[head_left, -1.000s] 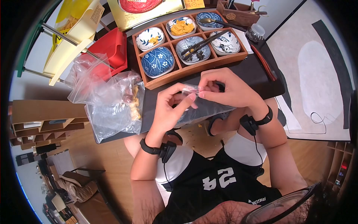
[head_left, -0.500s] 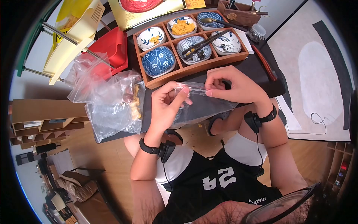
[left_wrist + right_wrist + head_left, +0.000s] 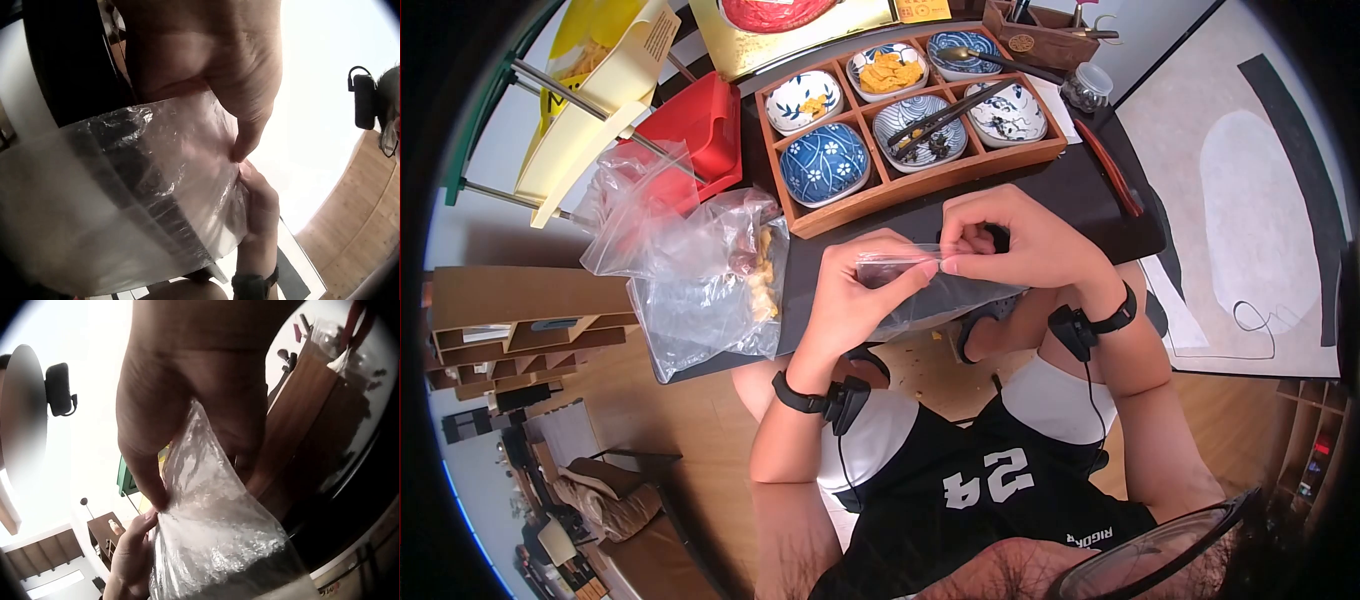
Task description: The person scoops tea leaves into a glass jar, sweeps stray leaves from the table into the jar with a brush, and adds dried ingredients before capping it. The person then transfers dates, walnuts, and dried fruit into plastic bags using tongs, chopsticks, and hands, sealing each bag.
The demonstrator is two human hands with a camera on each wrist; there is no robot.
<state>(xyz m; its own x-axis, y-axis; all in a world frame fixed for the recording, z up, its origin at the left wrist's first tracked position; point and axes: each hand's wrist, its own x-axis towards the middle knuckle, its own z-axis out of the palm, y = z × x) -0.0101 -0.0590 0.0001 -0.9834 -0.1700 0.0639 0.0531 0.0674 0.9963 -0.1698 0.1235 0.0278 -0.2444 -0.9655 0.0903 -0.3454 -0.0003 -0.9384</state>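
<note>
A clear plastic bag [image 3: 955, 292] hangs between the two hands, over the front edge of the dark table. My left hand [image 3: 855, 285] pinches its top edge between thumb and fingers. My right hand [image 3: 1025, 240] pinches the same edge, its thumb tip right at the left thumb tip. In the left wrist view the bag [image 3: 125, 194] spreads out wide and wrinkled below the left hand [image 3: 212, 56]. From the right wrist view, the bag [image 3: 212, 519] shows a peaked corner under the right hand [image 3: 194, 394].
Behind the hands stands a wooden divided tray [image 3: 920, 187] holding patterned bowls, some with food, plus black tongs [image 3: 940, 125] and a spoon. At left lie plastic bags [image 3: 700, 270] beside a red bin [image 3: 700, 140]. A jar [image 3: 1088, 88] stands back right.
The hands drew apart along the bag's top edge, stretching it, then came back together until the thumbs met. The right hand has moved left and slightly down since half a second ago.
</note>
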